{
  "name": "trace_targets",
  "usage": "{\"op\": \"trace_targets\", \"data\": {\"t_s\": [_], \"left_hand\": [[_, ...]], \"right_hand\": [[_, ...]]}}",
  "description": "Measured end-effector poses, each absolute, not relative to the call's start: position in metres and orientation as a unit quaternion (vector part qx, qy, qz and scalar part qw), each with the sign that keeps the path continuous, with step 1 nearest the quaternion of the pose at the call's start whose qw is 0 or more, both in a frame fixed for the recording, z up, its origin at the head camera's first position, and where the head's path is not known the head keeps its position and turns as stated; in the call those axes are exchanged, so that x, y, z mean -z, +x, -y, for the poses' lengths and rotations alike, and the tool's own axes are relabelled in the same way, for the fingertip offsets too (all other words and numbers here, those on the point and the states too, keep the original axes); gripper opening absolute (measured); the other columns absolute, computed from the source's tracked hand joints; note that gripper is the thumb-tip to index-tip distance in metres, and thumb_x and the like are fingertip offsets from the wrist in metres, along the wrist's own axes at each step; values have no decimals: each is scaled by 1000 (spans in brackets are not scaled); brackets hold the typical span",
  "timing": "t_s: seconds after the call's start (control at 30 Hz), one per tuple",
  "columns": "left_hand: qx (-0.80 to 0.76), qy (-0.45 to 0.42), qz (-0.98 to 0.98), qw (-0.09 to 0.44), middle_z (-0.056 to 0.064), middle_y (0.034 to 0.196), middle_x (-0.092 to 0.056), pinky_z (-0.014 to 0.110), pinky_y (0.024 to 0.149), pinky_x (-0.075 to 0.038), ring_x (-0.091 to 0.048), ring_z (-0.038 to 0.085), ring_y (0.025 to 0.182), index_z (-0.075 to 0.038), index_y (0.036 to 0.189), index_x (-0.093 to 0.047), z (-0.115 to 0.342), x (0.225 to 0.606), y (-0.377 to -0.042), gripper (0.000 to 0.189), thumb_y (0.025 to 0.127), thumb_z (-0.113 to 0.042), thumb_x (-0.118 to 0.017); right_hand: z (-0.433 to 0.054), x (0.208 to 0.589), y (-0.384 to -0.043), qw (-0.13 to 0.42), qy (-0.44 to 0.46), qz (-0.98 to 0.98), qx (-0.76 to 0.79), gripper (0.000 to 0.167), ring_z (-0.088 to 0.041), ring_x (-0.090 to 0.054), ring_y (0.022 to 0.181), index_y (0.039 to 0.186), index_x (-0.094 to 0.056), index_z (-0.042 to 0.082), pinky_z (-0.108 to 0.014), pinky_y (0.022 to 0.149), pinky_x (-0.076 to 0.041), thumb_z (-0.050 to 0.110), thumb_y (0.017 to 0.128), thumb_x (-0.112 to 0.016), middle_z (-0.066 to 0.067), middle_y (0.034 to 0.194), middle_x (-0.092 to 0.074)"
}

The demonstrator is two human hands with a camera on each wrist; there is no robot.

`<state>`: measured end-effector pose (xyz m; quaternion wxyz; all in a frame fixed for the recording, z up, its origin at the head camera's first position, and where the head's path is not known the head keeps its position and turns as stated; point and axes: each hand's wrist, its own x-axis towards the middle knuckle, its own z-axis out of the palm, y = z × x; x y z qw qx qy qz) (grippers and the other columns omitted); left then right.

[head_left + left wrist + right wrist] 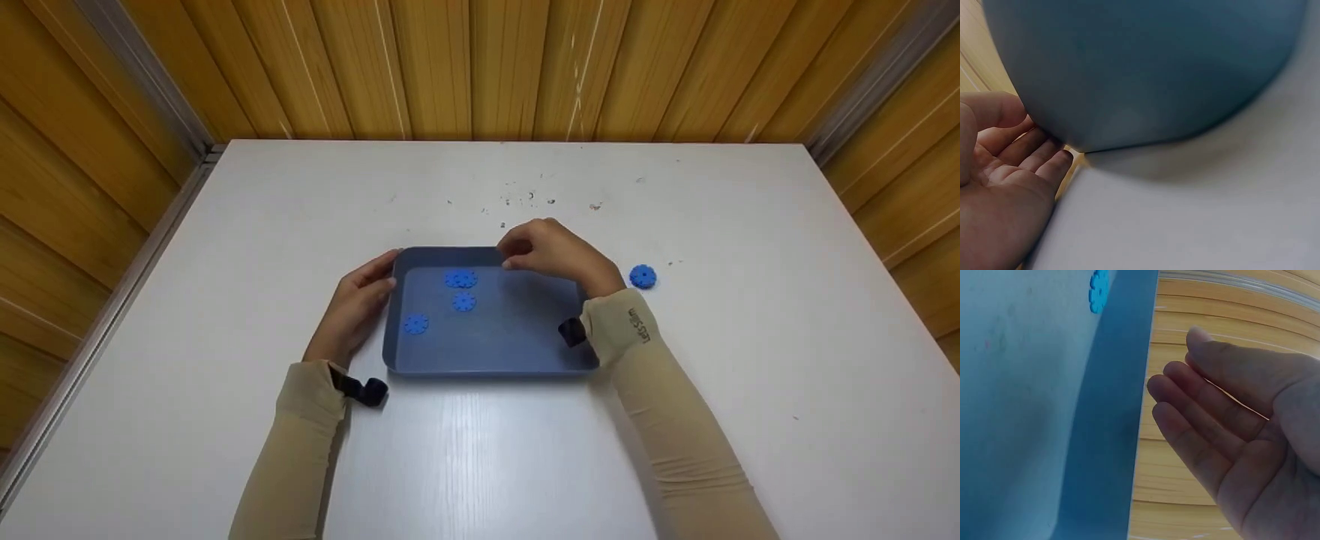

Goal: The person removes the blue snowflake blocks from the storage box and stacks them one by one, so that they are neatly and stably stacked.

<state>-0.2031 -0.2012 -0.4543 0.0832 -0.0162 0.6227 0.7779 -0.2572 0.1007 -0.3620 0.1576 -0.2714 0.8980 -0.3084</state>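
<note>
A shallow blue-grey tray (491,373) lies in the middle of the table with several blue notched plastic discs (464,301) in its left half. Two of those discs overlap near the far side. At the tray's far left corner my left hand (352,306) rests its thumb and fingertips against the outer wall. My right hand (553,251) hovers at the far rim, fingers loosely bent. In the right wrist view nothing shows between its thumb and fingers, which are beside the tray wall (1112,394). One disc (1098,291) is partly visible inside.
To the right of the tray, a small pile of blue notched discs (643,276) sits on the white table (750,337). Dark scuff marks dot the tabletop beyond the tray. Yellow wood-look panels (435,67) stand behind the table and at both sides.
</note>
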Motion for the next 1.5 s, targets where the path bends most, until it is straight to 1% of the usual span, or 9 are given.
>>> {"op": "trace_targets", "data": {"t_s": [0.23,0.4,0.57,0.7,0.87,1.17,1.33,1.5], "left_hand": [[-781,-18,-618,84,5,154,-37,29,117,-29,-32,15,143,-7,145,-42,202,453,-202,54,93,5,-50],[-781,-22,-618,85,5,153,-38,28,116,-30,-33,14,142,-8,144,-43,201,453,-203,54,92,5,-50],[-786,-20,-611,86,6,154,-36,29,117,-29,-32,15,143,-6,145,-41,201,454,-203,55,92,6,-49],[-789,-22,-608,86,7,154,-37,29,117,-29,-33,16,143,-5,145,-41,201,454,-203,56,91,7,-49],[-788,-29,-608,87,7,153,-37,29,116,-30,-33,16,143,-6,145,-41,201,453,-203,56,91,7,-49],[-788,-25,-609,86,5,153,-39,27,116,-30,-34,13,142,-7,144,-43,201,454,-203,55,91,7,-49],[-786,-19,-612,85,6,153,-38,28,116,-30,-34,14,142,-7,145,-42,201,454,-203,55,92,6,-49],[-786,-11,-613,85,7,154,-37,29,117,-29,-33,16,143,-5,146,-40,201,453,-203,55,93,6,-48]], "right_hand": [[-84,372,-258,176,-276,-893,308,33,-24,-63,107,122,-65,2,-38,94,-52,13,90,-66,-12,117,-67],[-76,379,-258,182,-288,-891,301,33,-23,-62,111,123,-64,3,-37,96,-52,10,91,-64,-11,121,-66],[-70,386,-258,191,-291,-886,307,34,-22,-61,113,125,-63,4,-37,99,-50,7,92,-61,-11,124,-65],[-66,391,-258,194,-300,-883,305,34,-23,-61,114,126,-62,4,-37,100,-48,6,92,-59,-11,125,-65],[-61,395,-257,188,-312,-883,297,36,-23,-59,117,127,-62,5,-37,102,-47,6,92,-59,-10,128,-64],[-55,400,-255,193,-313,-885,287,36,-22,-57,120,129,-60,6,-38,105,-45,5,94,-56,-9,131,-62],[-54,402,-255,191,-315,-887,278,35,-24,-56,123,128,-61,4,-38,107,-44,4,93,-58,-11,131,-61],[-54,403,-254,181,-316,-890,274,36,-25,-55,123,125,-63,3,-38,107,-43,3,90,-63,-11,129,-62]]}}
